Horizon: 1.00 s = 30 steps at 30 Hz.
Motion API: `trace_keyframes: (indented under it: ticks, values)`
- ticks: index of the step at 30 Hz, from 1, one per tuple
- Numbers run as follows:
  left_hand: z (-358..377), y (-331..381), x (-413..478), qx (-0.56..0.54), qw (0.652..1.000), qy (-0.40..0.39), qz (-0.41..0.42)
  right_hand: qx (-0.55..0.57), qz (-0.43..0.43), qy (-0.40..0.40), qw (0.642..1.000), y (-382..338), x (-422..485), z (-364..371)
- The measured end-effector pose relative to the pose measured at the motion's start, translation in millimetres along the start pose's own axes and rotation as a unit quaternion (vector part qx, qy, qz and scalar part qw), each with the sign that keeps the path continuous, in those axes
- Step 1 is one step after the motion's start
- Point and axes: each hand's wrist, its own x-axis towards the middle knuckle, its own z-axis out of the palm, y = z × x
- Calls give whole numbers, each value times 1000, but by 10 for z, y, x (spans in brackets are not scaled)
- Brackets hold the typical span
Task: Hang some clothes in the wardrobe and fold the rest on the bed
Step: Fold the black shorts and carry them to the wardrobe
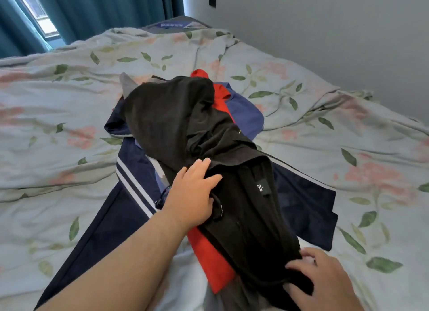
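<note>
A pile of clothes lies in the middle of the bed (pixel 69 97). On top is a black garment (pixel 246 208) with a small label, and a dark grey one (pixel 167 115) lies behind it. Under them show a red garment (pixel 216 264), a navy jacket with white stripes (pixel 111 222) and a blue piece (pixel 243 115). My left hand (pixel 192 194) grips the black garment's upper edge, fingers curled into the fabric. My right hand (pixel 325 280) holds the same garment's lower end near the bed's front edge.
The bed is covered by a rumpled pale floral duvet (pixel 348 159). A grey wall (pixel 336 32) runs along the right side. Teal curtains (pixel 104 9) and a window (pixel 39 13) stand behind the bed at the back left.
</note>
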Motion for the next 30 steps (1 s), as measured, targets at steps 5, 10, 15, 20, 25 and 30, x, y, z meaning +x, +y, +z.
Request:
trace_keyframes:
  ticks: [5, 10, 15, 20, 25, 30]
  values:
    - [290, -57, 172, -102, 993, -23, -48, 108, 112, 77, 985, 101, -75, 403]
    - [9, -170, 348, -279, 950, -115, -83, 80, 94, 145, 982, 297, -149, 562]
    - [-299, -345, 492, -89, 984, -152, -32, 41, 113, 107, 987, 282, -250, 498]
    - [-622, -285, 569, 268, 955, -114, 61, 78, 133, 18, 988, 139, -285, 131]
    - [-1015, -233, 607, 261, 955, -126, 66, 67, 185, 29, 980, 171, -232, -597]
    - [-2101, -166, 405, 160, 984, -59, 44, 70, 170, 73, 980, -215, -238, -1734]
